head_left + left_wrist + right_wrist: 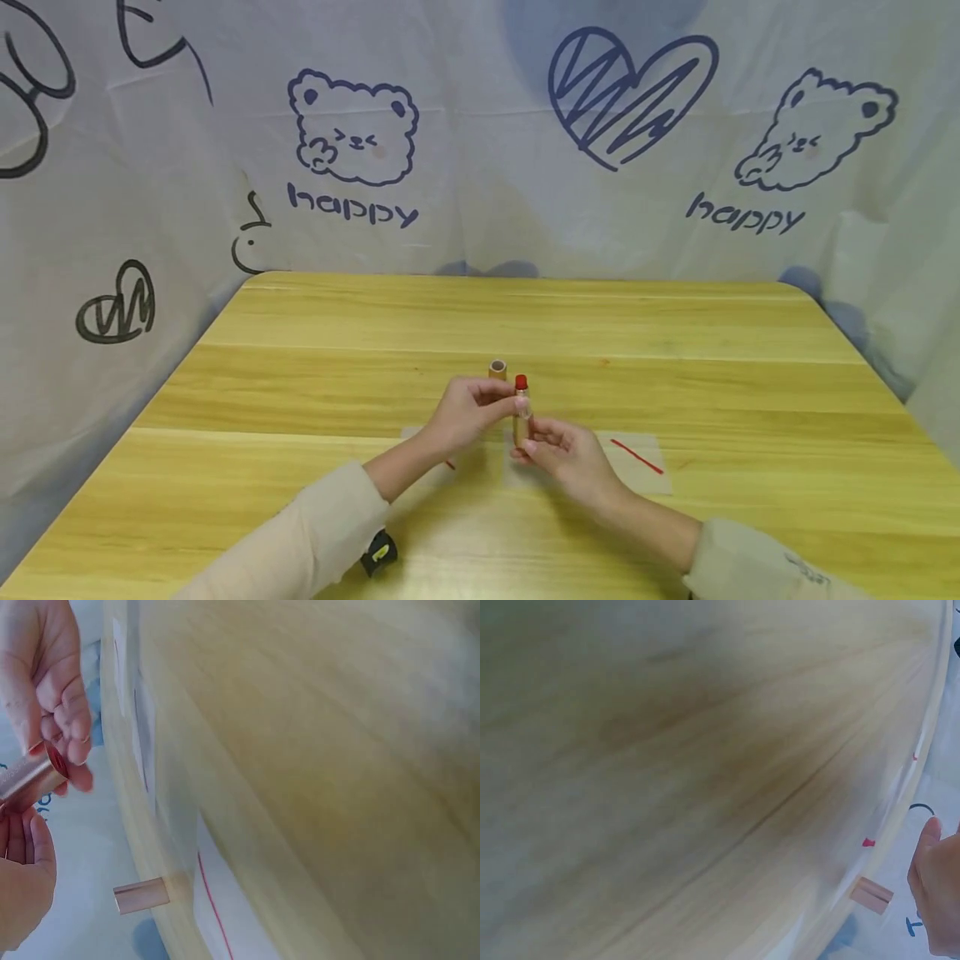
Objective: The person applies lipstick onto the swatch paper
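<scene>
A lipstick with a gold tube [521, 429] stands upright in front of me, its red tip [521, 382] exposed at the top. My left hand [472, 412] pinches the upper part of the tube between thumb and fingers. Lower down, my right hand [573, 458] grips the tube near its base. The left wrist view shows the tube [34, 781] between both hands, its base end facing the camera. Just behind my left hand stands the gold lipstick cap [497, 369], upright with its mouth upward. The right wrist view has only part of my right hand [939, 892]; the lipstick is outside it.
Pale paper sheets lie under and beside the hands; the right sheet [637, 483] bears a red stroke [637, 457], and the left one is partly covered. A small black object [381, 552] with a yellow-green mark sits by my left sleeve. White cloth with drawings surrounds the wooden table [300, 392].
</scene>
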Available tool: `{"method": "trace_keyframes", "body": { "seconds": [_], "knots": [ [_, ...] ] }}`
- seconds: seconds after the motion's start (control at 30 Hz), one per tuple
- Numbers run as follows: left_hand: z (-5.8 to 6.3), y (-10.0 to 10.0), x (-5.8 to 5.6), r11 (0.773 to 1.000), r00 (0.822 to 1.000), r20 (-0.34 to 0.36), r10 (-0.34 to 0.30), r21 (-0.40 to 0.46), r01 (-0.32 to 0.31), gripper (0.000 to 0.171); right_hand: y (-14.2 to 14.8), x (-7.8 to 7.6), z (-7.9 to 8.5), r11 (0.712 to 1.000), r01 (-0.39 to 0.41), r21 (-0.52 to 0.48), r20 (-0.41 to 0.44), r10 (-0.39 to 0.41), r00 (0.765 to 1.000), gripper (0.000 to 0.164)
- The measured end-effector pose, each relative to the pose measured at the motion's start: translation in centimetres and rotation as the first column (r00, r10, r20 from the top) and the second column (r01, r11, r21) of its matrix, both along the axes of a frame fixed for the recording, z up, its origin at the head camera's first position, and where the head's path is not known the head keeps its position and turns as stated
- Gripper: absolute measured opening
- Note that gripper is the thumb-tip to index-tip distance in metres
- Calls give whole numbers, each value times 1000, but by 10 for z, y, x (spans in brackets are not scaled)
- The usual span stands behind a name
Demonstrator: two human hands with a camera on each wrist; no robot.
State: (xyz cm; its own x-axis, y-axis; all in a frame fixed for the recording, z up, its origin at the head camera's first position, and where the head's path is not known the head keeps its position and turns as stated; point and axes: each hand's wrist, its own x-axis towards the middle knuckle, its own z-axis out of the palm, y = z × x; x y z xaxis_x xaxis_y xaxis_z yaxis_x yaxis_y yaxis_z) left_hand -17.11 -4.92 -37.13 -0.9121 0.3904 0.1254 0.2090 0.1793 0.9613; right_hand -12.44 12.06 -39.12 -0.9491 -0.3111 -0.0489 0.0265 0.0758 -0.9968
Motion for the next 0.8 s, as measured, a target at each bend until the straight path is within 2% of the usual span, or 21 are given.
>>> {"method": "trace_keyframes", "body": {
  "seconds": [0.27, 0.47, 0.8],
  "knots": [
    [3, -4, -3, 999, 999, -4, -38, 14, 38, 22, 2, -6, -1, 999, -49, 8, -4, 49, 999, 40],
    [5, -6, -3, 998, 998, -6, -59, 21, 59, 22, 4, -12, -3, 992, -124, 26, -25, 125, 992, 42],
    [6, -7, -1, 999, 999, -24, -49, 16, 49, 21, 6, -17, -4, 981, -192, 18, -42, 192, 980, 41]
  ]
}}
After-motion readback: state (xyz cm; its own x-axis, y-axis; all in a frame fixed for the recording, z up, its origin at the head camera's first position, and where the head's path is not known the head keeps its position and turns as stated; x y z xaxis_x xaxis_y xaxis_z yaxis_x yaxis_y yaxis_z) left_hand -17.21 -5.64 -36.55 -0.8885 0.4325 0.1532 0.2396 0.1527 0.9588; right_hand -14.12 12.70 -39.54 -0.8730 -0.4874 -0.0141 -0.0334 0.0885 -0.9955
